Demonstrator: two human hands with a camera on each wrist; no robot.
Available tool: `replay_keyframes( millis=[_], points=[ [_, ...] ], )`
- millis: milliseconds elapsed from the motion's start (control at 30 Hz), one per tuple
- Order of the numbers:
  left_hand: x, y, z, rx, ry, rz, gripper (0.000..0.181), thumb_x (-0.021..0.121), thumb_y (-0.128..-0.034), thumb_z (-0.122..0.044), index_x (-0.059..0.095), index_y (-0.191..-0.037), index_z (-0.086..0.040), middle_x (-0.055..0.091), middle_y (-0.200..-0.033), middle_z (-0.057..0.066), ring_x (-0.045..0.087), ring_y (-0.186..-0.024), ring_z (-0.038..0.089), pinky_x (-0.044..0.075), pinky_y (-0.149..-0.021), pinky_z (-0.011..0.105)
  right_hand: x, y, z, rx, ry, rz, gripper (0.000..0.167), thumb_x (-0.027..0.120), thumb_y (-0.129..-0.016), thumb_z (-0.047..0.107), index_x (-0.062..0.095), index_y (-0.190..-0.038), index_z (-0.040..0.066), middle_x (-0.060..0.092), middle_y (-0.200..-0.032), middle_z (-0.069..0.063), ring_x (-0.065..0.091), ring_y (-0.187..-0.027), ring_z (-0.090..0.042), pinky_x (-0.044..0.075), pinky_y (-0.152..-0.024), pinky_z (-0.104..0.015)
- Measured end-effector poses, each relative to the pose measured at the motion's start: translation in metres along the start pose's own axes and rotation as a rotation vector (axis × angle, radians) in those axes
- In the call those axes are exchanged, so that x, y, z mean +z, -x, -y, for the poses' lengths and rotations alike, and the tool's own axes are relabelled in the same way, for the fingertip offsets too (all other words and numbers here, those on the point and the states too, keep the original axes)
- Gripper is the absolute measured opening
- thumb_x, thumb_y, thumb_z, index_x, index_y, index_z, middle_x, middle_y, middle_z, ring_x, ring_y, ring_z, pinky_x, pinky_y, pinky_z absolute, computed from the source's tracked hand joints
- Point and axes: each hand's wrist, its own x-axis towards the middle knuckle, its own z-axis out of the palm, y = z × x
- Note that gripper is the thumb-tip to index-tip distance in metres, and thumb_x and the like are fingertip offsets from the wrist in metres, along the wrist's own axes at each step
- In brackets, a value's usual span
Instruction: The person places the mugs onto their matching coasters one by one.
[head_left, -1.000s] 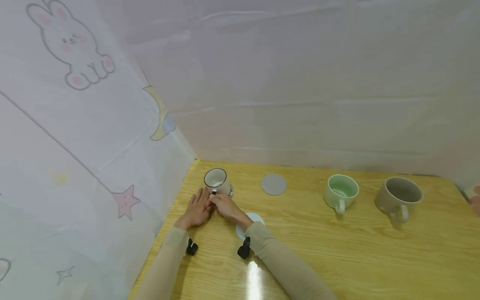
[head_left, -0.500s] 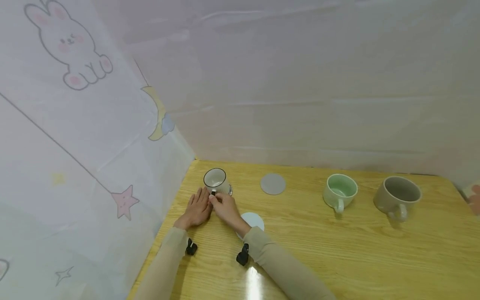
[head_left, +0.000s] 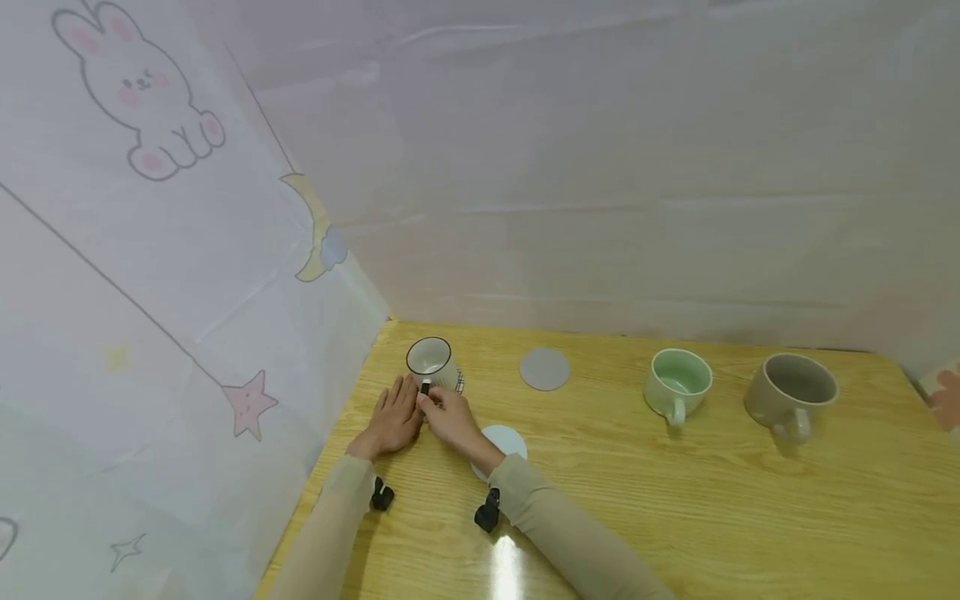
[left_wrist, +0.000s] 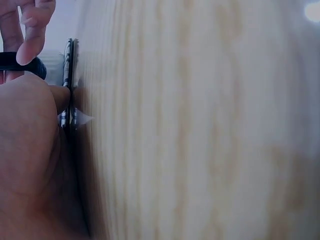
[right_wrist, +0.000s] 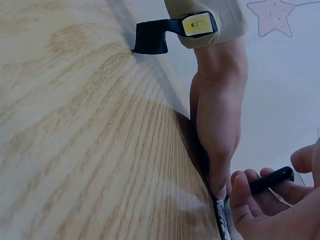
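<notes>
A white mug [head_left: 430, 358] with a dark rim and black handle [head_left: 425, 387] stands upright on a checked coaster [head_left: 460, 382] at the table's far left corner. My right hand [head_left: 453, 415] has its fingers curled about the handle; in the right wrist view the thumb is lifted off the handle [right_wrist: 271, 181]. My left hand [head_left: 395, 417] lies on the table left of the handle, fingers straight, its thumb against the coaster edge [left_wrist: 68, 55] in the left wrist view. Most of the coaster is hidden by the mug and hands.
A grey round coaster [head_left: 544, 368] lies right of the mug. Under my right forearm is a pale coaster [head_left: 506, 442], partly covered. Farther right stand a green mug [head_left: 678, 385] and a grey-brown mug [head_left: 791, 393]. Curtain-like sheeting [head_left: 525, 208] borders the table's back and left.
My right hand's fingers have shifted slightly at the handle, and a little more of the black handle shows. The left hand and the mugs keep their places.
</notes>
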Motion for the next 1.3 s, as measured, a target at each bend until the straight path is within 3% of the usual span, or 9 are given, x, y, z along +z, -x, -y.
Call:
replay_keyframes(
  millis=[133,267,367,567,733,967,1100,1300],
  points=[
    [0.005,0.0,0.007,0.003,0.01,-0.006,0.087,0.011,-0.1134,-0.061,0.007,-0.169,0.005,0.001,-0.178,0.025,-0.003,-0.165,0.046,-0.002,-0.131,0.066,-0.004,0.002,-0.002,-0.003,0.027,0.024,0.033,0.054,-0.113,0.026,0.075,-0.117,0.0,0.076,-0.105,-0.018,0.065,-0.081,-0.012,0.052,-0.072,-0.027],
    [0.008,0.001,0.011,-0.015,0.004,-0.036,0.075,0.021,-0.1167,-0.047,0.008,-0.17,0.004,0.004,-0.178,0.024,0.001,-0.165,0.047,0.002,-0.131,0.067,-0.008,0.006,-0.003,0.002,0.061,0.028,0.031,0.055,-0.111,0.021,0.074,-0.124,0.001,0.077,-0.112,-0.013,0.069,-0.093,-0.014,0.056,-0.083,-0.033],
    [0.006,0.003,0.011,-0.012,0.029,-0.074,0.07,0.03,-0.1159,-0.037,0.013,-0.169,0.004,0.011,-0.178,0.025,0.006,-0.165,0.048,0.005,-0.13,0.069,-0.012,0.008,-0.001,0.007,0.067,0.025,0.028,0.056,-0.109,0.017,0.075,-0.124,0.003,0.076,-0.116,-0.01,0.071,-0.096,-0.017,0.057,-0.084,-0.035],
    [-0.001,0.004,0.004,-0.006,0.043,-0.114,0.067,0.036,-0.1146,-0.032,0.019,-0.168,0.005,0.019,-0.175,0.028,0.012,-0.163,0.052,0.011,-0.129,0.071,-0.022,0.012,0.002,-0.011,0.079,0.022,0.025,0.056,-0.109,0.016,0.075,-0.123,0.006,0.075,-0.122,-0.009,0.071,-0.104,-0.021,0.057,-0.088,-0.037],
    [-0.014,0.006,-0.007,-0.007,0.009,-0.165,0.065,0.042,-0.1126,-0.026,0.027,-0.164,0.011,0.028,-0.169,0.036,0.024,-0.156,0.06,0.023,-0.126,0.071,-0.032,0.017,0.006,-0.027,0.083,0.024,0.026,0.057,-0.109,0.018,0.074,-0.125,0.006,0.074,-0.125,-0.009,0.071,-0.112,-0.025,0.059,-0.094,-0.044],
    [-0.034,0.013,-0.017,-0.029,-0.053,-0.246,0.063,0.049,-0.114,-0.025,0.032,-0.162,0.011,0.033,-0.168,0.032,0.03,-0.155,0.057,0.024,-0.129,0.066,-0.047,0.027,0.014,-0.077,0.072,0.028,0.03,0.055,-0.11,0.017,0.071,-0.131,0.001,0.072,-0.131,-0.016,0.07,-0.12,-0.034,0.059,-0.1,-0.052],
    [-0.041,0.016,-0.021,-0.029,-0.058,-0.298,0.06,0.051,-0.1136,-0.025,0.037,-0.161,0.009,0.038,-0.166,0.03,0.032,-0.154,0.057,0.025,-0.128,0.068,-0.053,0.032,0.017,-0.065,0.052,0.023,0.032,0.055,-0.111,0.019,0.069,-0.134,0.002,0.07,-0.134,-0.017,0.069,-0.122,-0.033,0.06,-0.101,-0.05],
    [-0.049,0.02,-0.029,-0.003,-0.044,-0.377,0.056,0.053,-0.1128,-0.024,0.043,-0.158,0.008,0.045,-0.162,0.031,0.038,-0.151,0.057,0.029,-0.124,0.071,-0.066,0.036,0.018,-0.122,0.061,-0.003,0.03,0.057,-0.111,0.021,0.07,-0.132,0.004,0.072,-0.128,-0.014,0.07,-0.12,-0.032,0.059,-0.102,-0.047]
  ],
)
